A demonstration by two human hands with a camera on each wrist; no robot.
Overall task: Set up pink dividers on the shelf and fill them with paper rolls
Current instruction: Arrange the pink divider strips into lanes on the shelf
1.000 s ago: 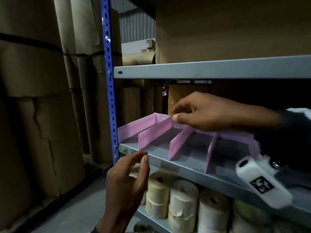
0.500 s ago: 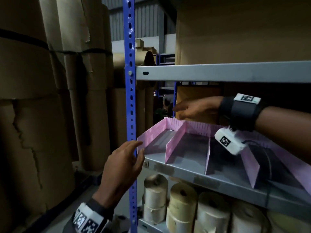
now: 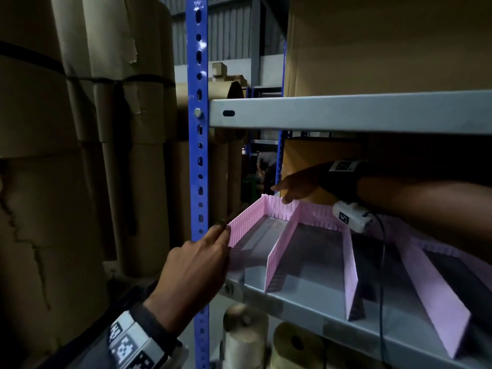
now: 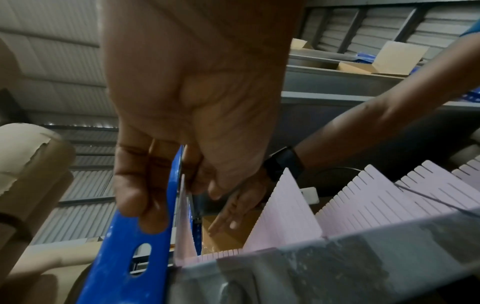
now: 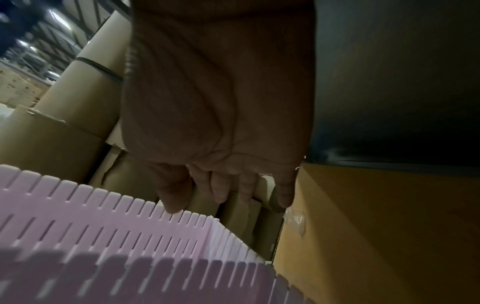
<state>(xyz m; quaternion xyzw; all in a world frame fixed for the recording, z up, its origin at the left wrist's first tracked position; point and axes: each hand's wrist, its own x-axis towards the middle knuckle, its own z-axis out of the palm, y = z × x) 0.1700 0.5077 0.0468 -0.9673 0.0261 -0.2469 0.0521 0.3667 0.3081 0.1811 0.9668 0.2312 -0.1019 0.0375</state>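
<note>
Several pink slotted dividers stand on the grey shelf (image 3: 306, 307): a left side wall (image 3: 247, 219), a back strip (image 3: 314, 214) and cross pieces (image 3: 282, 251) that run to the front. My left hand (image 3: 226, 230) pinches the front end of the left side wall, thumb inside and fingers outside (image 4: 140, 185), beside the blue post. My right hand (image 3: 281, 194) reaches deep over the back strip with fingers nearly straight; its thumb tip (image 5: 171, 207) touches the strip's top edge. Paper rolls (image 3: 245, 339) stand on the shelf below. The compartments hold nothing.
A blue perforated post (image 3: 198, 155) stands at the shelf's left corner. The upper grey shelf (image 3: 346, 113) hangs low over my right arm. Tall cardboard rolls (image 3: 80, 155) fill the left. A brown box (image 3: 314, 155) sits behind the dividers. A cable (image 3: 383, 262) hangs from my right wrist.
My left hand has risen from below the shelf edge to the front end of the left divider. My right hand has let go of the back strip and stretched out over it.
</note>
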